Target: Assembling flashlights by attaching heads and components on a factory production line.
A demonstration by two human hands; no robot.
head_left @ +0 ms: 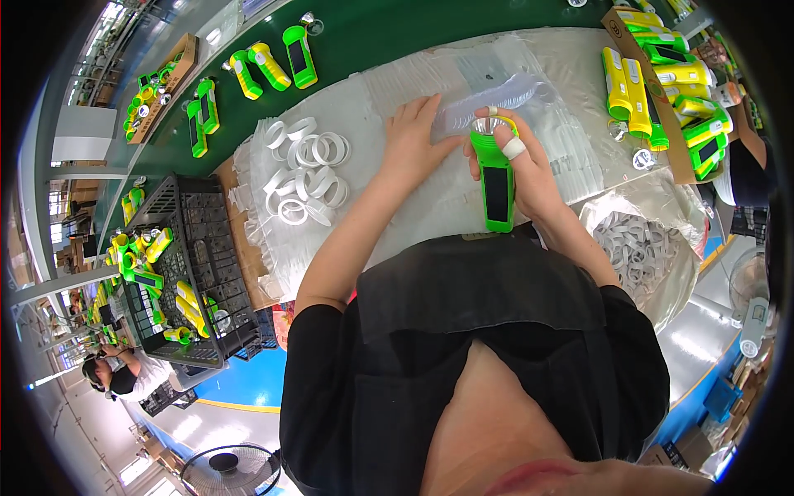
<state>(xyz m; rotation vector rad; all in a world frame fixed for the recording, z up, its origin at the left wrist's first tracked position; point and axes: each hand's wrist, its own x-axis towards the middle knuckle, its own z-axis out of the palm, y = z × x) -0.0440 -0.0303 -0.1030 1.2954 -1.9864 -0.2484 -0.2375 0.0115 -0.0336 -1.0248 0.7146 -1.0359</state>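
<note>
Right hand: wrapped around the head of a green torch, fingers closed on it; white wraps on some fingers of this hand [533, 169] probably guard skin or help grip.
Torch [498, 194]: held over the near part of the desk [397, 219], tail toward the body, black panel up. The open silver reflector points away from the person, which seems to leave its rim free for the other hand.
Sack of pale parts [633, 248]: beside the right forearm, its mouth spread open, presumably so pieces can be taken without looking.
White rings [318, 183]: loose pile left of the left forearm, some overlapping, likely tipped out there to stay within reach.
Left hand [411, 136]: fingers spread wide over the plastic sheeting, thumb toward the torch head; no object shows in it, though what lies under the palm cannot be told.
Clear discs [504, 97]: a leaning row just beyond the hands, perhaps fanned so single ones lift off easily.
Carton [622, 40]: far right, torches packed in it, others lying against its near side.
Green surface [364, 41]: past the desk, torches laid spaced apart, perhaps to ease picking up.
</note>
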